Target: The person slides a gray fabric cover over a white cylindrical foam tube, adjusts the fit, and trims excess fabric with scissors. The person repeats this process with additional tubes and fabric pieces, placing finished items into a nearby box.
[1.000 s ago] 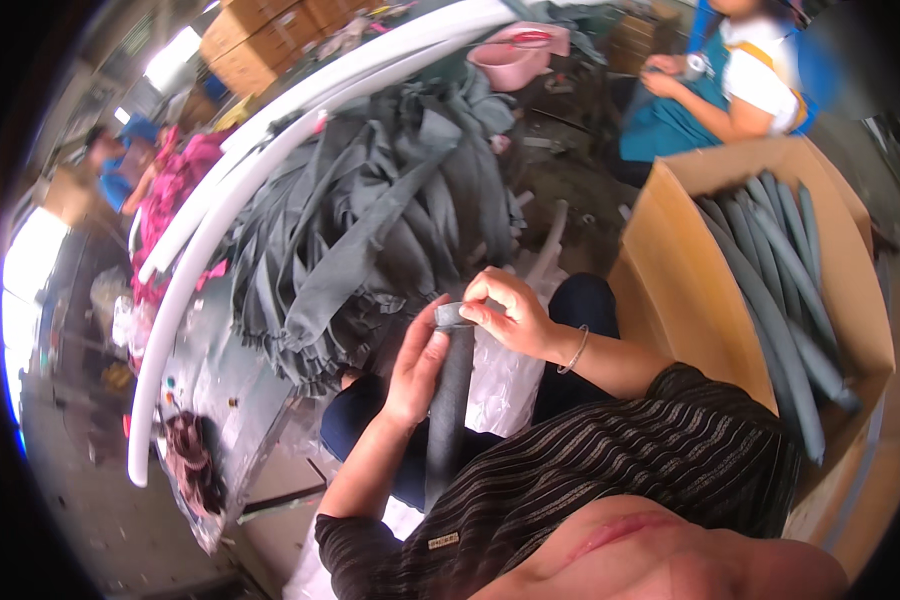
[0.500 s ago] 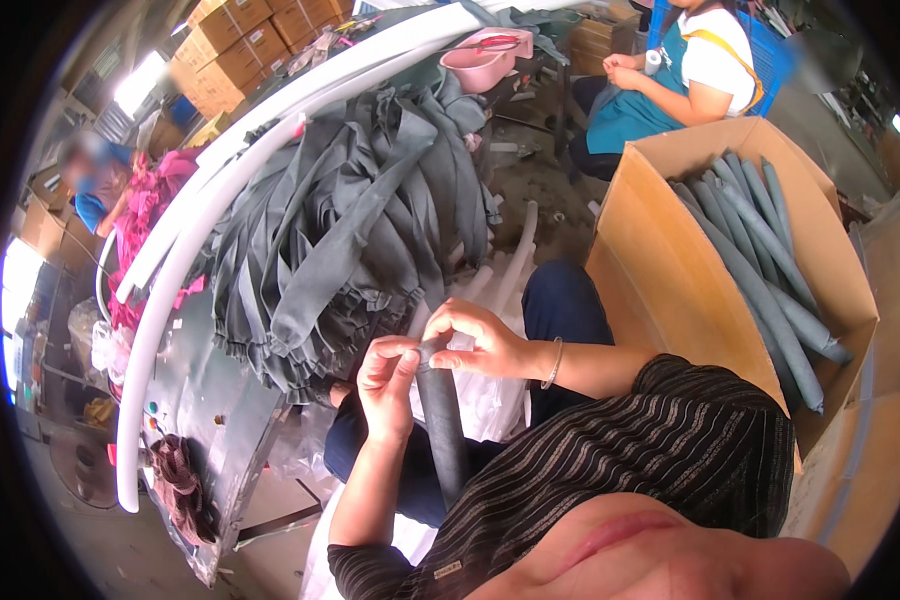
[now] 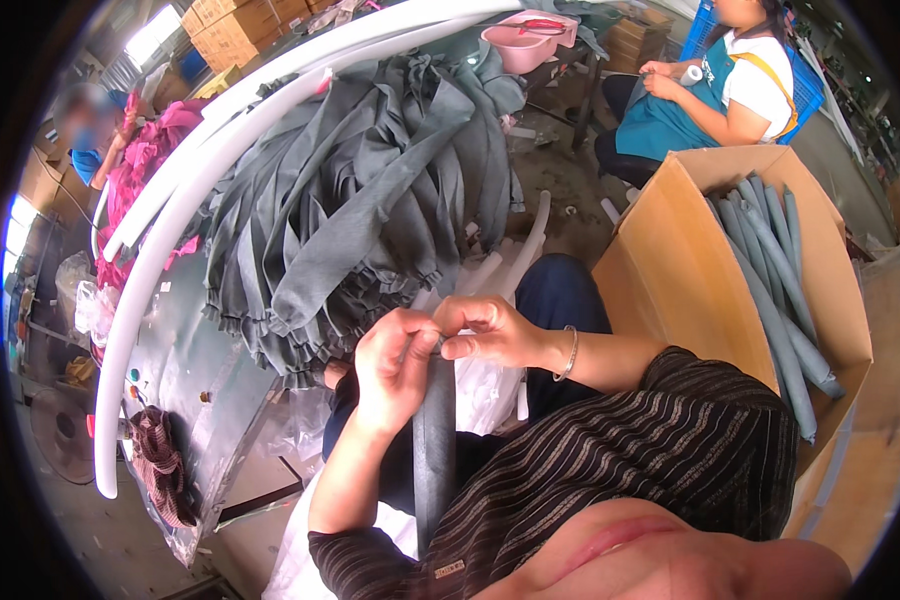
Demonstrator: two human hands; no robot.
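Both forearms bent inward over lap, hands meeting at chest height. Left hand [image 3: 395, 362] curled, fingers pinching top of dark grey covered tube [image 3: 434, 440], which stands upright between knees. Right hand [image 3: 490, 332] closed, fingertips gripping same tube end. Grey fabric sleeves [image 3: 360, 200] heaped just beyond.

Open brown carton [image 3: 670, 250] right; perhaps more [image 3: 232, 22] top-left.

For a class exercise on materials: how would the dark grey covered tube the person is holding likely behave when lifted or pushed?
The dark grey tube stands straight between both hands, so it is probably fairly stiff. Its round shape suggests it would roll if laid flat. Its fabric-like cover, like the grey sleeves heaped nearby, probably is not slippery.
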